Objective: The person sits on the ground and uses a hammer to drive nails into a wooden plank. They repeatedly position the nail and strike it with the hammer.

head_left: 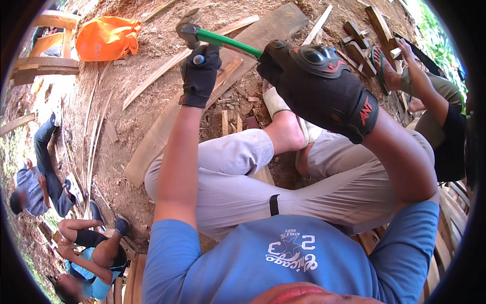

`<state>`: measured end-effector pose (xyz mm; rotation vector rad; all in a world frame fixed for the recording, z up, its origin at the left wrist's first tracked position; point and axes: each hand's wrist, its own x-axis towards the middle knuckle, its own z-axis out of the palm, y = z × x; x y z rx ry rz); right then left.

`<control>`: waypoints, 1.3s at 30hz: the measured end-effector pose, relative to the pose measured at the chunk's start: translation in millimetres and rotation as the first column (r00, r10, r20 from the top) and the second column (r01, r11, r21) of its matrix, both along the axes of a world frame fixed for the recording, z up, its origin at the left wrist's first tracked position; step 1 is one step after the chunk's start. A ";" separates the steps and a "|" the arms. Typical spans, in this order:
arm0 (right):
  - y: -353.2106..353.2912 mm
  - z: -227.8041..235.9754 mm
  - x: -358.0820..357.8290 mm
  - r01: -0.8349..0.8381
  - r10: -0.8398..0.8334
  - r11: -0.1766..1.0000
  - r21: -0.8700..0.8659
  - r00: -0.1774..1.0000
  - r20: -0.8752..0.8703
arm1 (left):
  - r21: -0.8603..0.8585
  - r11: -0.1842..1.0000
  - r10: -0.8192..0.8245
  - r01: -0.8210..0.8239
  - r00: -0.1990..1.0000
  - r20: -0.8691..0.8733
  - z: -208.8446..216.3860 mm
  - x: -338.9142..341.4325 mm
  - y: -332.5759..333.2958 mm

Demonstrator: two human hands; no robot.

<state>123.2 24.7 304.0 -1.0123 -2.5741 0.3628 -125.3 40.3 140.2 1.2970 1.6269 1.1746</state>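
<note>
My right hand (316,88), in a black padded glove, is closed around the handle of a claw hammer (225,42). The hammer has a green shaft and a worn metal head, which hangs just beyond and above my left hand. My left hand (200,78), in a black glove, makes a fist around a tool with a round blue end (199,60). Only that end shows; the rest is hidden by the glove. Beneath both hands a wide wooden board (271,28) lies slantwise on the ground, with a smaller piece of wood (228,72) on it beside my left hand.
Wood strips (167,76) and chips litter the dirt. An orange bag (108,39) lies far left beside a wooden frame (45,71). Two people sit at left; another person's hand (405,50) and sandalled foot (380,66) are at right, near wooden pieces (357,43).
</note>
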 end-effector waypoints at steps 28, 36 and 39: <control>-21.5 -0.3 -21.9 0.160 -0.155 0.986 -0.044 0.984 0.093 | -0.014 1.000 -0.023 0.021 0.982 -0.187 -13.4 4.9 6.7; -20.5 -0.7 -9.9 0.168 -0.106 0.966 -0.198 0.951 0.290 | 0.046 0.998 0.058 -0.049 0.974 -0.220 -11.4 10.4 6.2; -23.0 14.7 -18.6 0.126 -0.129 0.989 -0.079 0.991 -0.030 | 0.022 0.999 -0.027 0.031 0.984 -0.176 -18.4 1.1 2.6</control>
